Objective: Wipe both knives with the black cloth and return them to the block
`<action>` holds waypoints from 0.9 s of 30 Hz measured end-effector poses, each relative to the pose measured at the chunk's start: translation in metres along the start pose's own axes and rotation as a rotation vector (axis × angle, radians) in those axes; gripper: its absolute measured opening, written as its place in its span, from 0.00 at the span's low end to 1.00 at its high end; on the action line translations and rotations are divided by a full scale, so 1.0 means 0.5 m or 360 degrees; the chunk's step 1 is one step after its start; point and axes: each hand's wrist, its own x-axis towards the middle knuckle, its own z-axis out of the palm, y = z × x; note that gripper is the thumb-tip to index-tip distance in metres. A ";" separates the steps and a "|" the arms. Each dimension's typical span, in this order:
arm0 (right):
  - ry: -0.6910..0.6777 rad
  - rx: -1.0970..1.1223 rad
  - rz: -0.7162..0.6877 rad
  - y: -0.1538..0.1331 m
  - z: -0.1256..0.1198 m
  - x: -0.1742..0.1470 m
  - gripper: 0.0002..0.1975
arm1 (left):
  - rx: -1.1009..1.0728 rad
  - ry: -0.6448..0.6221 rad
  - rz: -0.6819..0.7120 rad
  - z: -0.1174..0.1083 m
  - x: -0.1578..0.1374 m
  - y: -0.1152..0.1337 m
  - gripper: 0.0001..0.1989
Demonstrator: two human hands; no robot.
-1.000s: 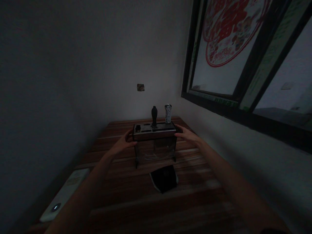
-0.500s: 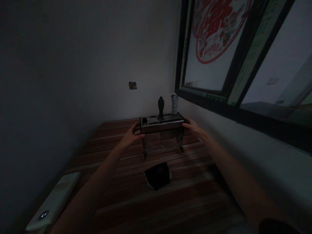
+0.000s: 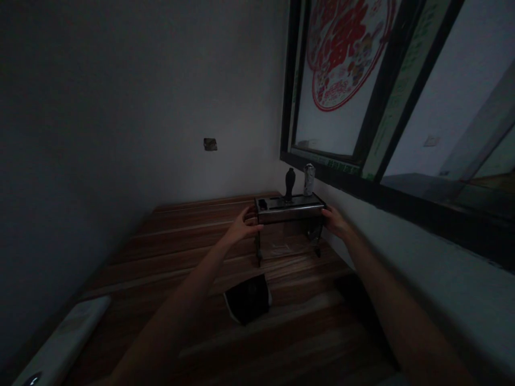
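Note:
Both hands grip the ends of a knife-block-like rack (image 3: 290, 215) with a metal slotted top and a see-through front, on the striped wood table (image 3: 193, 257). My left hand (image 3: 243, 227) is closed round its left end, thumb on the front and fingers behind. My right hand (image 3: 335, 221) holds the right end, its fingers partly hidden. Out of the top stand a dark handle (image 3: 289, 184) and, right of it, a mottled silver-grey upright piece (image 3: 309, 179). What lies below them inside the rack is too dim to make out.
Nearer me lies a folded black piece with a pale edge (image 3: 248, 298). A long white case (image 3: 66, 335) rests at the left front. Beneath my right forearm is a dark flat thing (image 3: 360, 303). The wall and window frame (image 3: 346, 170) bound the right side.
The rack has slid to the right across the table, nearer the window wall, with both hands still on its ends. The view has also shifted slightly.

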 end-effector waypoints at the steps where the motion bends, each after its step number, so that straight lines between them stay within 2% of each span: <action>1: 0.0014 0.0010 0.0001 0.006 -0.005 0.000 0.25 | -0.0038 -0.0007 -0.0026 0.004 0.001 -0.004 0.43; 18: 0.0040 0.0041 0.0131 0.057 -0.020 0.025 0.18 | 0.0025 0.0116 -0.0102 0.014 -0.002 -0.013 0.44; 22: 0.0062 0.0010 0.0121 0.071 -0.026 0.029 0.17 | 0.0021 0.0105 -0.0035 0.017 0.000 -0.017 0.45; 27: -0.0019 0.0021 0.0138 0.071 -0.023 0.030 0.18 | 0.0053 0.0108 -0.0016 0.011 -0.004 -0.016 0.44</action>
